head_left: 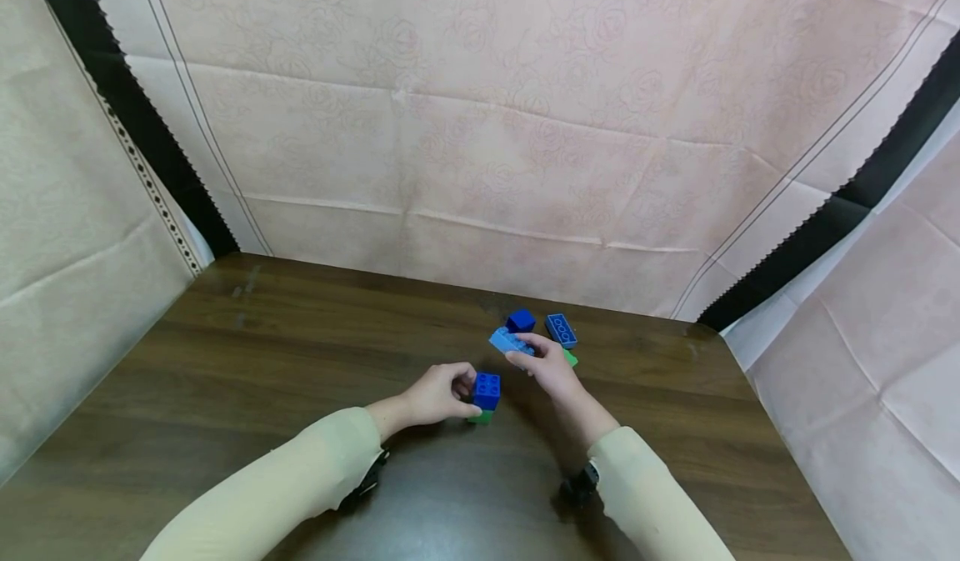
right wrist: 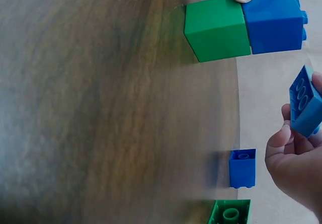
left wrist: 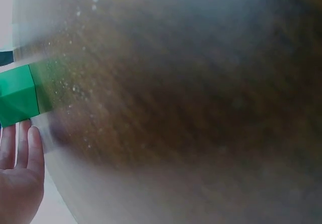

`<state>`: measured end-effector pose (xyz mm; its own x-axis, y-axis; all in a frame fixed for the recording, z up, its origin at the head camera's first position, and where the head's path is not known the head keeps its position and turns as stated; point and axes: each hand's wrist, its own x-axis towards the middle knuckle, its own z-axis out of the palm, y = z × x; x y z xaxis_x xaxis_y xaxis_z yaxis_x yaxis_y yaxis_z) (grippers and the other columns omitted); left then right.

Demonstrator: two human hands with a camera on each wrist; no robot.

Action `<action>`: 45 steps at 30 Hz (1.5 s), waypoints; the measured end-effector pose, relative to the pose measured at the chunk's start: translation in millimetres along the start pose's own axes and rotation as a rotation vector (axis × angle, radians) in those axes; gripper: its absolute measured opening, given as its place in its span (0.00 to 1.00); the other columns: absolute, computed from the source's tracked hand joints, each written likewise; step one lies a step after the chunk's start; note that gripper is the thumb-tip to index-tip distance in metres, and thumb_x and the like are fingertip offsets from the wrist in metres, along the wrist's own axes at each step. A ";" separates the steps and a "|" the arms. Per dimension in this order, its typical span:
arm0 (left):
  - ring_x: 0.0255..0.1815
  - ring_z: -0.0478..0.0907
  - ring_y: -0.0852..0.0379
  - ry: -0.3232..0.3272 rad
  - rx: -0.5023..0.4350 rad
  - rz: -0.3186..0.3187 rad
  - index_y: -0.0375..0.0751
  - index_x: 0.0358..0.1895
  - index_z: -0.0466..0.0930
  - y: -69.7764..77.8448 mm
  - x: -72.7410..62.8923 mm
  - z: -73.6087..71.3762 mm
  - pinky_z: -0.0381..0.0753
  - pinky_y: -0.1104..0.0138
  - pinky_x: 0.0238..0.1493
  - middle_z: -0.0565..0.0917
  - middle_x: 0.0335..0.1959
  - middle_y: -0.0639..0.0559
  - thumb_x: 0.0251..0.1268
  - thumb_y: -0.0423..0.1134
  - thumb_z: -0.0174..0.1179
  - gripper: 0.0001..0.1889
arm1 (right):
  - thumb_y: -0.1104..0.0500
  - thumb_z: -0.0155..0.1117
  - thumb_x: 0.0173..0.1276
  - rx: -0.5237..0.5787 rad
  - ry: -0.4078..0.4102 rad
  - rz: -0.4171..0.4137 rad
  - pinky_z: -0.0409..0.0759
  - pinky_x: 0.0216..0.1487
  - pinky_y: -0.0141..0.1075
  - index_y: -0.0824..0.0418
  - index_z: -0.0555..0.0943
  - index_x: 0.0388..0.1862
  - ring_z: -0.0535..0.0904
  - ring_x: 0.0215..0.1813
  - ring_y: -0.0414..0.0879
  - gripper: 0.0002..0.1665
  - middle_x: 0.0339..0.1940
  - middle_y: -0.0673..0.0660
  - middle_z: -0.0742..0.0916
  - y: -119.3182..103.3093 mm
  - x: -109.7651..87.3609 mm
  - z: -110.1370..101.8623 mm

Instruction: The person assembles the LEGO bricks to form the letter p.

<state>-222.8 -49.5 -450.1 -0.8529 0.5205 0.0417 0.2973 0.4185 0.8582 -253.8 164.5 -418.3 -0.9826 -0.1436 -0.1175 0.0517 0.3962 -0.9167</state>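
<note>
Near the middle of the table, a stack has a dark blue brick (head_left: 487, 387) on top of a green brick (head_left: 482, 418). My left hand (head_left: 435, 394) holds this stack from its left side, the thumb low by the green brick. In the right wrist view, a left fingertip presses where the green brick (right wrist: 217, 28) and the blue brick (right wrist: 274, 22) meet. My right hand (head_left: 551, 369) pinches a light blue brick (head_left: 510, 341) in the air, right of and beyond the stack. The hollow underside of that light blue brick (right wrist: 305, 103) shows in the right wrist view.
Beyond my right hand lie a dark blue brick (head_left: 521, 321) and another blue brick (head_left: 561, 330). A green brick (head_left: 571, 358) is partly hidden behind that hand. The brown table (head_left: 315, 328) ends at a pale patterned cloth (head_left: 450, 152), with cloth on both sides too.
</note>
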 end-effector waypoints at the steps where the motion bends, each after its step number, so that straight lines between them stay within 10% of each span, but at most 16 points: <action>1: 0.42 0.77 0.56 -0.002 0.001 -0.004 0.40 0.41 0.74 0.2 -0.1 -0.2 0.81 0.63 0.46 0.81 0.39 0.49 0.54 0.38 0.67 0.14 | 0.55 0.63 0.64 0.004 -0.006 -0.007 0.74 0.43 0.39 0.60 0.74 0.60 0.72 0.40 0.46 0.26 0.50 0.59 0.79 -0.7 -1.2 -1.7; 45: 0.41 0.78 0.55 -0.016 0.007 -0.011 0.40 0.40 0.74 -1.3 2.5 -2.5 0.81 0.61 0.47 0.81 0.38 0.49 0.53 0.39 0.68 0.15 | 0.53 0.66 0.62 -0.260 -0.327 -0.378 0.77 0.47 0.35 0.53 0.77 0.58 0.72 0.48 0.48 0.24 0.50 0.56 0.79 -2.8 -28.9 -11.0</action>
<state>-226.4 -50.6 -449.9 -0.8494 0.5272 0.0240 0.2906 0.4294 0.8550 -227.4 177.6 -408.1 -0.8159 -0.5760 0.0505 -0.3793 0.4672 -0.7986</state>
